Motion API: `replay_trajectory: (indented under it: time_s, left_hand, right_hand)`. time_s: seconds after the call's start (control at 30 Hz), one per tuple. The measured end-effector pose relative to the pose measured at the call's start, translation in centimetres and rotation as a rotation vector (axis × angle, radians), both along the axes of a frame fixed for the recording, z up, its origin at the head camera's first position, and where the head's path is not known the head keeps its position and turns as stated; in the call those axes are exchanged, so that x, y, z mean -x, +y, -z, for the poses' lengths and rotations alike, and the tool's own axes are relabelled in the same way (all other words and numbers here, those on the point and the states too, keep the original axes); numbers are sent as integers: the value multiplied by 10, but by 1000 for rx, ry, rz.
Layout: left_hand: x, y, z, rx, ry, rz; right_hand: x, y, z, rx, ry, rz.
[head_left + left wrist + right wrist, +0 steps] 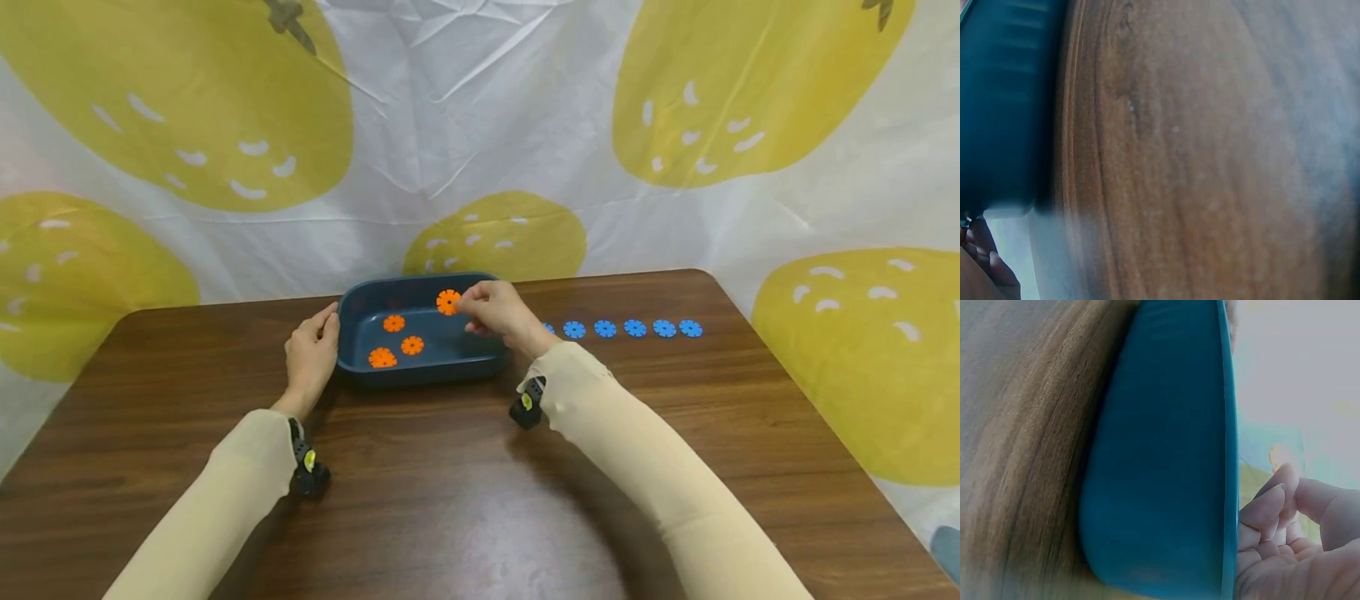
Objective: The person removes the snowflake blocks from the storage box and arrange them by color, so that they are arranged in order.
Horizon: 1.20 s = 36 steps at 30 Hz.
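Just left of the frame's centre, the left hand holds the left end of a dark blue tray. At the centre, the right hand pinches a notched orange disc over the tray's right part. Other orange discs lie inside, towards its left. Right of centre, blue discs form a row on the brown counter. A fruit-printed cloth fills the upper frame.

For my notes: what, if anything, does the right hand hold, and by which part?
The right hand pinches an orange notched disc by its edge.
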<state>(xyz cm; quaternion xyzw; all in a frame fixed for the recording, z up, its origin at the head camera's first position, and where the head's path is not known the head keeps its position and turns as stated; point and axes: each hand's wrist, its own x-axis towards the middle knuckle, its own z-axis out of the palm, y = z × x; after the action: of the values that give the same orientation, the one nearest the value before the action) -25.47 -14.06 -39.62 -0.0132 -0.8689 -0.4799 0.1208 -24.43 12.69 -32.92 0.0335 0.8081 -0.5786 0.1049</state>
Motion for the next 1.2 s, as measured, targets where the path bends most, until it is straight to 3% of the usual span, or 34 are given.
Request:
replay_trajectory:
  time_s: [0.4,0.7,1.2]
  left_hand:
    - [2,1,0,4,13,-15]
    - [2,1,0,2,17,-17]
    - [2,1,1,6,13,-13]
  right_hand:
    - [-9,16,-3,50,11,20]
    - [-15,33,-2,151,0,63]
    - [-28,71,2,140,-9,113]
